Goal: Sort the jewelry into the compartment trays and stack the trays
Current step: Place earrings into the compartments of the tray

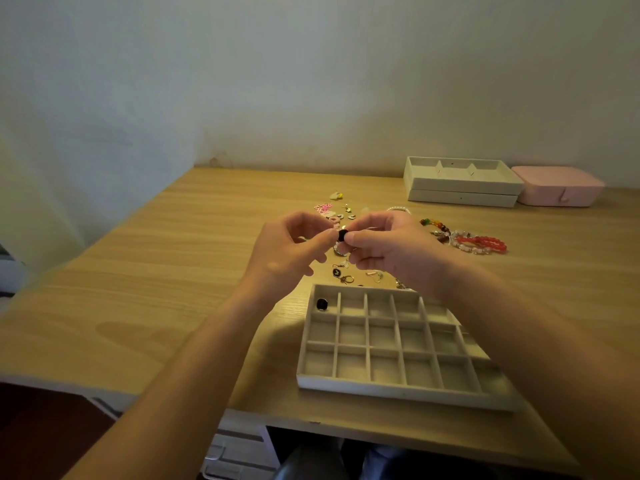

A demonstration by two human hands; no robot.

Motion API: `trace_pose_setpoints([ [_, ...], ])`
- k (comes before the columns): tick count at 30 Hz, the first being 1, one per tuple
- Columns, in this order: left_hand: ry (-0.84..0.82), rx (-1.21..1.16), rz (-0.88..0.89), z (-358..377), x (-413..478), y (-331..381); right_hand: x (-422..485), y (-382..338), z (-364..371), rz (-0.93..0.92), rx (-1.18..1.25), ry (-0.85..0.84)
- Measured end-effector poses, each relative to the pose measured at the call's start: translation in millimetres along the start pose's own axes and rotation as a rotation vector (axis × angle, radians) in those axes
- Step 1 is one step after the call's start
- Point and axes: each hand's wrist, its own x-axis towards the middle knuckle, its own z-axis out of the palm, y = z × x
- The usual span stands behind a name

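- The left hand and right hand are held close together in mid-air with fingers curled, and a small black piece is pinched between the fingertips of both.
- That piece is held up over the loose jewelry scattered on the wooden table, a bit past the far edge of the compartment tray.
- A second black piece can be seen sitting in the tray's far-left corner compartment.
- A red bead bracelet is laid with other beaded bracelets just right of the right hand.
- Two more trays are stacked at the back right, with a pink box parked right beside them.
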Motion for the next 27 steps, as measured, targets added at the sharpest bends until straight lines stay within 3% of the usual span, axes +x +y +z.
trace_pose_setpoints([
  [8,-0.045,0.009,-0.004,3.1,-9.2,4.5,-6.3,-2.8,1.4,0.028,-0.033,0.018],
  [14,-0.032,0.117,0.006,3.8,-8.8,1.0,-9.9,-3.5,5.4,-0.088,-0.313,0.087],
  [20,-0.062,0.173,-0.014,1.3,-13.7,-3.1,-4.7,-7.4,8.7,-0.235,-0.744,0.08],
  [27,-0.109,0.185,-0.072,-9.7,-15.1,-7.0,-0.4,-0.6,16.4,-0.223,-0.843,0.069],
])
